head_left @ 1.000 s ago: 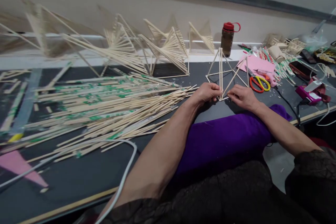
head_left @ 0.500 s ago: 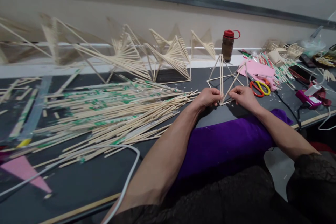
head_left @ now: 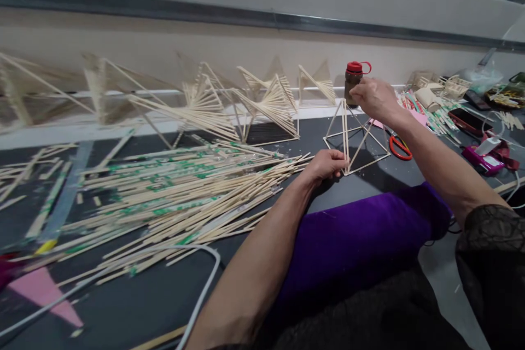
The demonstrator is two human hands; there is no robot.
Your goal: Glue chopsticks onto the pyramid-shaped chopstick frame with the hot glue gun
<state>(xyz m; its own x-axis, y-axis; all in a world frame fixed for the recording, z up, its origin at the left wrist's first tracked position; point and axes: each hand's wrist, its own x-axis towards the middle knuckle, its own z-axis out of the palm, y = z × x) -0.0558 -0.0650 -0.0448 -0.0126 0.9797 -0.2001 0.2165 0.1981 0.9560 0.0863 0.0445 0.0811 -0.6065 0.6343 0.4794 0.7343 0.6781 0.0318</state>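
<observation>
A small open frame of thin wooden sticks (head_left: 369,167) stands on the dark table. My left hand (head_left: 327,166) pinches the frame's upright sticks near their lower front corner. Raised above the frame, my right hand (head_left: 371,95) is near the top of the uprights, in front of the bottle with the red lid (head_left: 354,68). Its fingers are bent together, and I cannot make out what is between them. Left of the frame lies a large pile of loose sticks (head_left: 221,191), some with green and white wrapping.
Twisted stick models (head_left: 268,95) line the wall. Red-handled scissors (head_left: 400,147) lie right of the frame, partly behind my right arm. A purple cloth roll (head_left: 361,235) is at the front edge. A white cable (head_left: 205,284) crosses the left side. A phone (head_left: 470,121) lies at right.
My right hand has left the frame's lower corner and risen to the height of its top. My left hand stays at the lower corner. The view has tilted up slightly.
</observation>
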